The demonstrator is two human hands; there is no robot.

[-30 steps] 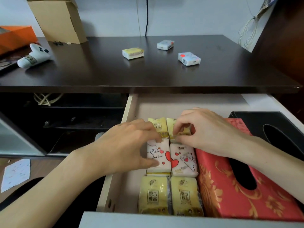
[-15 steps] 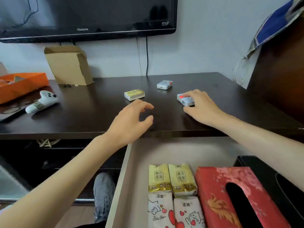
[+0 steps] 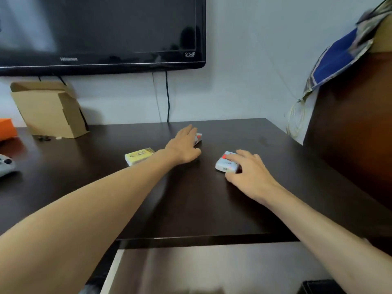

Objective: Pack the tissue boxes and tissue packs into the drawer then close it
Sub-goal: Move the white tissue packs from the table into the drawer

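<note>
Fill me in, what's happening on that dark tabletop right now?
A person is reaching both hands across the dark wooden tabletop for small tissue packs. The left hand covers the far white pack; the right hand rests on the nearer white pack with red marks. A yellow pack lies untouched. The light-coloured open drawer waits below.

1. Desk (image 3: 191, 204): dark brown.
2. Left pack (image 3: 139, 158): yellow.
3. Near pack (image 3: 225, 164): white with red marks.
4. Box (image 3: 47, 110): plain tan.
5. TV (image 3: 101, 32): black.
6. Cloth (image 3: 339, 58): blue, striped edge.
7. Wall (image 3: 244, 71): white.
</note>
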